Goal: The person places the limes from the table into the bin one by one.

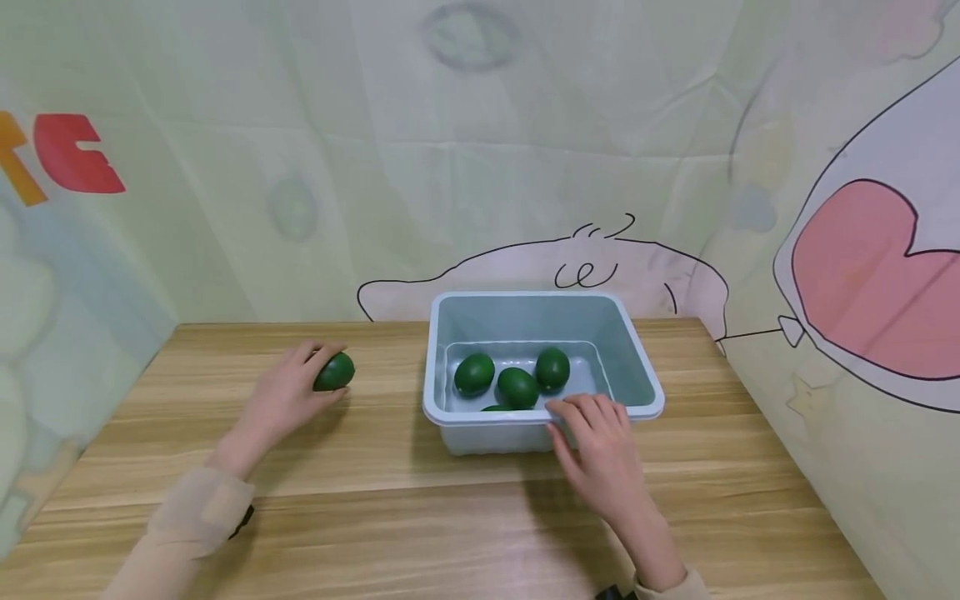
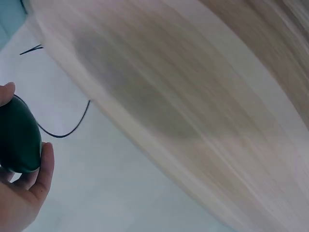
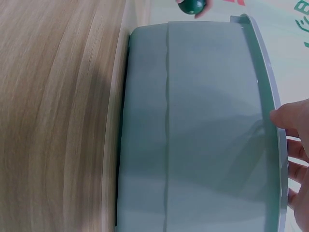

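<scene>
My left hand (image 1: pixel 288 392) grips a smooth dark green avocado (image 1: pixel 334 372) over the left part of the table. In the left wrist view, fingers and thumb close round this avocado (image 2: pixel 19 135) from both ends. My right hand (image 1: pixel 603 454) holds the front rim of a pale blue plastic bin (image 1: pixel 495 437), thumb outside and fingers over the edge. Inside the bin lie several similar avocados (image 1: pixel 475 375), one mostly hidden behind the front wall. The right wrist view shows the bin's outer wall (image 3: pixel 212 121), with the thumb at its rim.
The bin stands on a wood-grain table (image 1: pixel 390 517), towards its back edge. Behind and beside the table hangs a pale printed curtain (image 1: pixel 375 167) with cartoon drawings.
</scene>
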`<state>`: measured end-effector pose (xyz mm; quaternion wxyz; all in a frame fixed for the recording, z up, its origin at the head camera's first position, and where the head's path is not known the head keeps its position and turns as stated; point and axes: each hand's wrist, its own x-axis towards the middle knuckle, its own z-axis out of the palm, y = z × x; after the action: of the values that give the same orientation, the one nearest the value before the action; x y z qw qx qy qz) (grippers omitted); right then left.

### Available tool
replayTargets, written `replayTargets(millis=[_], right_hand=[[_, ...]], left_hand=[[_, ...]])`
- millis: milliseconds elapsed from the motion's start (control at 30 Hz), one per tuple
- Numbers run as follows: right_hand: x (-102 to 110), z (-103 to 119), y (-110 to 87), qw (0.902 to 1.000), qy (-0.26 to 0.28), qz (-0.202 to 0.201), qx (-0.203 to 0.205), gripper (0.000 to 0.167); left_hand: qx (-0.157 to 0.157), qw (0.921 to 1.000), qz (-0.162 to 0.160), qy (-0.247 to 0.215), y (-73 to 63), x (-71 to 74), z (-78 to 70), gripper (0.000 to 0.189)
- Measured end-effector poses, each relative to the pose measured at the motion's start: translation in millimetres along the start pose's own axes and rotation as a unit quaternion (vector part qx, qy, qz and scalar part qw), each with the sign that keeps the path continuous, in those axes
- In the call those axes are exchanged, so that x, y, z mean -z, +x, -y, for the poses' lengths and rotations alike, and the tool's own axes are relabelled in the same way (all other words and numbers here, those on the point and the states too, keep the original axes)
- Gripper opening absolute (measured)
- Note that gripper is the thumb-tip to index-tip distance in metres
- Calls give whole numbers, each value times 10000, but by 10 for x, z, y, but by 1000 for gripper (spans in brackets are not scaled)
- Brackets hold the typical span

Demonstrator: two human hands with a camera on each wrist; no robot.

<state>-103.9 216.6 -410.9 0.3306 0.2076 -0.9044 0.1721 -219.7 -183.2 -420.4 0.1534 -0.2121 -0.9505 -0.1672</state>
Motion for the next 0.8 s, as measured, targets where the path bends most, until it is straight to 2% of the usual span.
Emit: replayTargets(millis=[300, 500, 800], right_hand=[[2, 5, 4, 10000, 13, -25, 19, 23], [0, 5, 2, 10000, 7, -42, 24, 23], [1, 3, -1, 10000, 23, -9, 4, 23]], left_hand=[[-208, 9993, -305, -28, -73, -12, -113, 65], [-213, 9988, -426, -88, -120, 1, -189, 65], [-255, 9962, -788, -255, -148, 36, -338, 63]])
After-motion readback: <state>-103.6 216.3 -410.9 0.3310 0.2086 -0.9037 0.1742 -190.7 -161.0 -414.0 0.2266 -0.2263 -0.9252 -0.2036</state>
